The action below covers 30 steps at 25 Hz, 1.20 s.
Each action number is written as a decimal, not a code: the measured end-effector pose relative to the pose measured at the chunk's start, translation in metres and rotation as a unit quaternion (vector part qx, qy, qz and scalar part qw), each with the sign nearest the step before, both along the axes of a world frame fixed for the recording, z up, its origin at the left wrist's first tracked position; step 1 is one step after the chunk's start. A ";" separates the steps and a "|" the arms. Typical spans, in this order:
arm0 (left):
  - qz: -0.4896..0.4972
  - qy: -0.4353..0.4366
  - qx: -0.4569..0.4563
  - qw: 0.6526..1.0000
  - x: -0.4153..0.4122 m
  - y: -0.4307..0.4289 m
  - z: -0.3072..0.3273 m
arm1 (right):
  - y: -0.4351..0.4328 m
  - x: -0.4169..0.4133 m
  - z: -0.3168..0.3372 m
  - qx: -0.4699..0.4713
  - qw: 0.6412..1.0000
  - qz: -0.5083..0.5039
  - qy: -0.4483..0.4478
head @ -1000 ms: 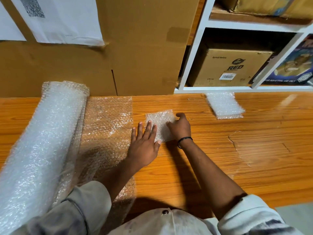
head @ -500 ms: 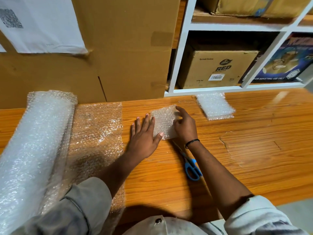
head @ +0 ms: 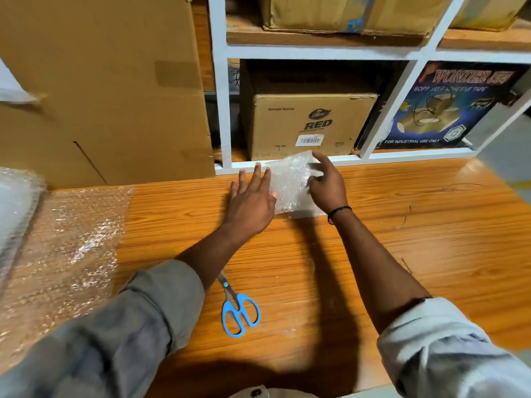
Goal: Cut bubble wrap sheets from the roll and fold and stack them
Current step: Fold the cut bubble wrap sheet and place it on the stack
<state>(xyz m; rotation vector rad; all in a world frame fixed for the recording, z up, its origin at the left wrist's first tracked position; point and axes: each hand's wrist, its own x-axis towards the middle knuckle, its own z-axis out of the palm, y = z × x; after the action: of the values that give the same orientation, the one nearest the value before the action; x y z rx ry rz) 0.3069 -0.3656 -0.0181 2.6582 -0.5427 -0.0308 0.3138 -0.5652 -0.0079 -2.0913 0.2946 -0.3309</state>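
Bubble wrap, the folded sheet (head: 290, 183), sits between my two hands just above the middle of the frame, at the far edge of the wooden table (head: 416, 248). It is a small, cloudy square of glinting bubbles, and its upper corner shows in front of the white shelf frame (head: 221, 116). My left hand (head: 252, 203) has its fingers straight and together, and the thumb touches the sheet's left edge. My right hand (head: 327, 188) covers the sheet's right side with its fingers spread. Blur keeps me from telling whether it pinches the wrap or only lies on it. A pale strip of wrap shows below my right wrist, and I cannot tell whether it belongs to this sheet or to the stack. The roll (head: 15, 214) is cut off at the left edge of the frame, and its loose end (head: 71, 248) lies flat on the wood at centre left. The blue-handled scissors (head: 240, 311) lie at lower centre, their blade tips hidden under my left sleeve. Half a second ago the sheet lay beside that loose end, and the stack lay apart from it to the right, at the foot of the shelf. The sheet now lies up against the shelf below the RED carton (head: 311, 124), no stack shows apart from it, and much less of the roll is in view.
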 end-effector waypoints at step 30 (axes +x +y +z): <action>0.015 0.060 0.165 0.984 0.043 -0.087 -0.044 | -0.054 0.018 -0.068 -0.392 0.888 0.218 0.105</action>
<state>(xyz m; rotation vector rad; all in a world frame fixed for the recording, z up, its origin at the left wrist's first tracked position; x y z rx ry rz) 0.3500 -0.4528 -0.0626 2.9600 -0.4935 -0.2941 0.3321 -0.6194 -0.0758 -2.9141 -0.2423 0.0790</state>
